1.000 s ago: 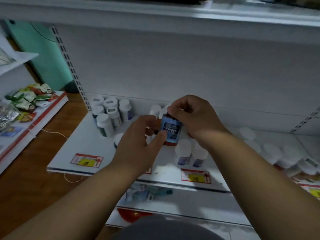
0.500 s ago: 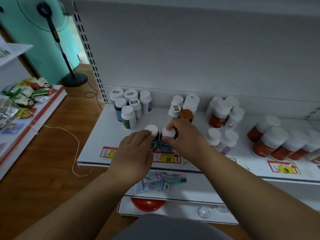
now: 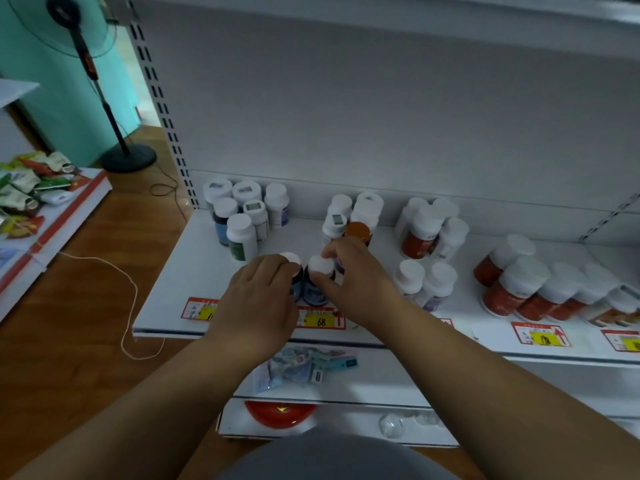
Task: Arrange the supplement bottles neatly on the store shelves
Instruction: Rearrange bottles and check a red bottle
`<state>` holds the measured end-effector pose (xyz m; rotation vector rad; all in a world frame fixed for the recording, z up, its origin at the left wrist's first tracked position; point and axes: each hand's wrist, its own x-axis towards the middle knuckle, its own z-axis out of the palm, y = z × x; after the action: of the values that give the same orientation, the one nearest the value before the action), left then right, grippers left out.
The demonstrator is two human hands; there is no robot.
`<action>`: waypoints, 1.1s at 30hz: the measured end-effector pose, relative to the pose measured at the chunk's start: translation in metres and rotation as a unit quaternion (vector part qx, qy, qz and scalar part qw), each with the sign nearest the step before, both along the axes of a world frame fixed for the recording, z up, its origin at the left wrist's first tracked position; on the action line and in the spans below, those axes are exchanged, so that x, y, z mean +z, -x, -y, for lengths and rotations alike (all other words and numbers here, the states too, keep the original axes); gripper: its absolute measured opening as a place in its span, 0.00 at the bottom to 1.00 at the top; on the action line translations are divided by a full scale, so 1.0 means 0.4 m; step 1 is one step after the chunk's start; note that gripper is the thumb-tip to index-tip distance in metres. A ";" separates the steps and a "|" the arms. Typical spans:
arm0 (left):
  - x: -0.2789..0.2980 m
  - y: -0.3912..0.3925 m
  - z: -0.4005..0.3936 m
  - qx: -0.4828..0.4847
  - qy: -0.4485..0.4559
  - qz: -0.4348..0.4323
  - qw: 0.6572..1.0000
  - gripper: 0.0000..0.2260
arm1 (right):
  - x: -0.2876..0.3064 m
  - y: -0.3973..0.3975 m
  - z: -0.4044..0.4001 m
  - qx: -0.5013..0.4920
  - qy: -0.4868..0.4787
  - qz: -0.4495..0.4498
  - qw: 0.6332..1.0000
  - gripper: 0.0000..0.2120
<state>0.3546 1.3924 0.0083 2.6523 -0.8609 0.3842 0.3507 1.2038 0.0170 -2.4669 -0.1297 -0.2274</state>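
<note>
Two dark blue-labelled bottles with white caps stand side by side near the front of the white shelf (image 3: pixel 166 299). My left hand (image 3: pixel 258 299) wraps the left bottle (image 3: pixel 291 259). My right hand (image 3: pixel 356 278) grips the right bottle (image 3: pixel 318 275) around its cap and neck. Behind them stand a white-capped group (image 3: pixel 242 216) at the back left, a middle group with an orange-capped bottle (image 3: pixel 358 230), and two small bottles (image 3: pixel 426 282) to the right. Red-labelled bottles (image 3: pixel 516 289) fill the right side.
Price tags (image 3: pixel 320 318) line the shelf's front edge. A lower shelf holds packets (image 3: pixel 301 365) and a red object (image 3: pixel 280 414). A standing fan (image 3: pixel 128 157) and a loose cord (image 3: pixel 128 306) are on the wooden floor at left, beside a low shelf of snack packs (image 3: pixel 31 188).
A second ago both hands held one blue-labelled bottle up in the air. It now stands on the shelf beside another, with a hand on each. The view has shifted left.
</note>
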 end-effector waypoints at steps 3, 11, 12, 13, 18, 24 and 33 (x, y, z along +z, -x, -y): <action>0.040 0.001 0.049 -0.016 0.032 0.028 0.999 0.19 | 0.057 0.017 0.054 -0.023 0.008 0.120 0.992 0.09; 0.116 -0.013 0.273 -0.075 0.081 0.019 0.994 0.16 | 0.148 -0.016 0.347 -0.140 0.081 0.066 0.985 0.09; 0.116 -0.013 0.298 -0.075 0.087 0.005 0.993 0.16 | 0.140 -0.029 0.378 -0.134 0.111 0.040 0.984 0.13; 0.114 -0.012 0.321 -0.074 0.094 -0.004 0.993 0.16 | 0.133 -0.045 0.404 -0.127 0.144 0.011 0.981 0.16; 0.092 -0.009 0.418 -0.070 0.129 0.022 0.989 0.16 | 0.116 -0.105 0.446 -0.060 0.280 -0.059 0.956 0.20; 0.079 0.000 0.485 -0.037 0.131 -0.002 0.991 0.18 | 0.107 -0.130 0.464 -0.002 0.276 -0.044 0.960 0.16; 0.131 0.003 0.532 0.078 0.254 -0.128 0.956 0.22 | 0.190 -0.044 0.512 -0.052 -0.040 0.059 0.996 0.11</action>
<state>0.3534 1.1798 0.0609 2.2261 -0.4047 0.2486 0.3685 0.9990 0.0930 -2.3839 -0.0405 -0.4158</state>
